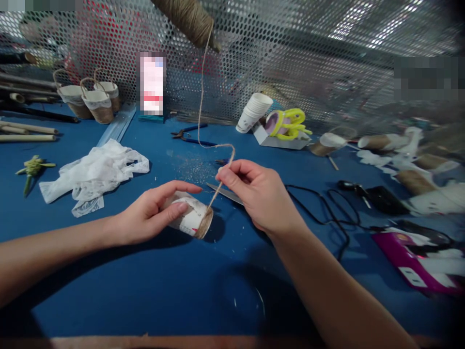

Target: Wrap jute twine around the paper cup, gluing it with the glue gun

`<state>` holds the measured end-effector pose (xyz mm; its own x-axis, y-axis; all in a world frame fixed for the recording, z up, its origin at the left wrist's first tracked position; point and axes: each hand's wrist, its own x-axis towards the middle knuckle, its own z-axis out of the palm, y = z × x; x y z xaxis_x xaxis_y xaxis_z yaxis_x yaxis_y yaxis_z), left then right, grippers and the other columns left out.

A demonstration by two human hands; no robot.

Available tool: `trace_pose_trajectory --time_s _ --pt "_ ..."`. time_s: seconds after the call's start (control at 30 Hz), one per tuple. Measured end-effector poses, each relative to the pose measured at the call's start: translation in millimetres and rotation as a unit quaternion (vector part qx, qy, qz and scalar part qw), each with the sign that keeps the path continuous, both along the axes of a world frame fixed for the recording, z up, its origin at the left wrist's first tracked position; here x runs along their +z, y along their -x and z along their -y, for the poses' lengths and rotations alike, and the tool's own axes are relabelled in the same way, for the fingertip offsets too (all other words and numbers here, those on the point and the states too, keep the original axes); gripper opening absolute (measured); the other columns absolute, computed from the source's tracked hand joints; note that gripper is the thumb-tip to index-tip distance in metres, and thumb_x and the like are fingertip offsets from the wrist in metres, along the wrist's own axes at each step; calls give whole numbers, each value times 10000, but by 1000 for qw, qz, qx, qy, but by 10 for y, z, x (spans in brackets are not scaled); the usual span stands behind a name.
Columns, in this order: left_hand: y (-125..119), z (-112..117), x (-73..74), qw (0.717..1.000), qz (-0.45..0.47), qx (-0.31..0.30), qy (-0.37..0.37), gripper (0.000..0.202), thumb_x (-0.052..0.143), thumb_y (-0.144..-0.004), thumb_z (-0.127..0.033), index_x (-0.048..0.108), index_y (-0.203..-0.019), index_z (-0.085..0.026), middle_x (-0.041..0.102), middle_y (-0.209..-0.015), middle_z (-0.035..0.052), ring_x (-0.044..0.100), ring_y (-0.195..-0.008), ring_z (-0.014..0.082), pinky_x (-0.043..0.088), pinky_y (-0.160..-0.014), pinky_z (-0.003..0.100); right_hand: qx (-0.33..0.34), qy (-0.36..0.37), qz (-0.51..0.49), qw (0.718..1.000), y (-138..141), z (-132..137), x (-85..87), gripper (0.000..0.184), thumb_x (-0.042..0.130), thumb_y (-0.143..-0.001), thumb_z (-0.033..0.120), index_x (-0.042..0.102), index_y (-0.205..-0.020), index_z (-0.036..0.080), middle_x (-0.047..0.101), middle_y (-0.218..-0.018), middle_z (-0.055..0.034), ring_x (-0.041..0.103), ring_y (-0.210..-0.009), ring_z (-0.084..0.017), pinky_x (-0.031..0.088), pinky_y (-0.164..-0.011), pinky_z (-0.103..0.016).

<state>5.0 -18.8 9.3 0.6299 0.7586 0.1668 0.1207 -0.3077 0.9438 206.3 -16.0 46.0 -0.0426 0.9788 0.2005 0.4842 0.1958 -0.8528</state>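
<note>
My left hand (152,213) is wrapped round a paper cup (192,218) lying on its side on the blue table (163,291); brown twine is wound round the cup's lower end. My right hand (257,194) pinches the twine strand (214,196) just above the cup. From my fingers the strand loops up to a large twine spool (189,19) hanging at the top of the view. A scissor blade (225,192) lies on the table right behind the right hand.
White lace fabric (94,174) lies at the left, three small finished cup baskets (90,99) behind it. Pliers (189,135), stacked paper cups (252,112), a yellow tape dispenser (288,123), black cables (327,213) and twine-wrapped cups (410,179) crowd the back and right.
</note>
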Motion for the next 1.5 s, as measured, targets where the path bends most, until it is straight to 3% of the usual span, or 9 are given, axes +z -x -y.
trace_pose_trajectory --time_s 0.17,0.4,0.8,1.03,1.2,1.5 --pt "25 27 17 998 -19 -13 -52 306 418 -893 -241 458 -1183 -154 643 -873 54 588 -675 123 464 -563 195 4 24 47 999 -10 -28 -36 254 556 -774 399 567 -674 166 532 -610 13 436 -561 -99 358 -531 -241" --pt "48 24 3 994 -25 -21 -108 302 414 -895 -216 454 -1193 -181 636 -902 56 591 -773 150 442 -567 198 24 67 44 996 -1 -18 -69 282 543 -781 430 557 -692 163 535 -628 7 440 -565 -102 362 -536 -249" --pt "45 31 16 992 -14 -43 -114 277 394 -907 -211 448 -1177 -186 628 -836 43 589 -786 153 429 -550 183 33 100 79 991 17 -19 -76 270 516 -797 400 539 -667 165 540 -632 -1 445 -575 -106 360 -546 -251" --pt "46 43 26 993 3 -56 -103 273 388 -909 -194 432 -1178 -191 618 -780 26 580 -690 128 424 -534 179 33 102 77 991 5 -18 -73 261 508 -800 391 533 -665 169 528 -624 2 430 -559 -103 344 -519 -245" --pt "47 54 37 992 10 -50 -117 272 401 -898 -163 438 -1164 -206 613 -886 34 574 -701 113 437 -588 183 44 117 73 989 20 -3 -77 257 515 -795 389 517 -651 176 436 -540 45 346 -488 -84 308 -481 -239" --pt "52 59 39 990 24 -33 -139 294 420 -875 -115 451 -1150 -214 598 -972 33 567 -756 105 441 -651 181 71 128 71 987 39 -7 -152 270 508 -794 405 524 -656 174 463 -580 30 383 -537 -97 328 -519 -248"
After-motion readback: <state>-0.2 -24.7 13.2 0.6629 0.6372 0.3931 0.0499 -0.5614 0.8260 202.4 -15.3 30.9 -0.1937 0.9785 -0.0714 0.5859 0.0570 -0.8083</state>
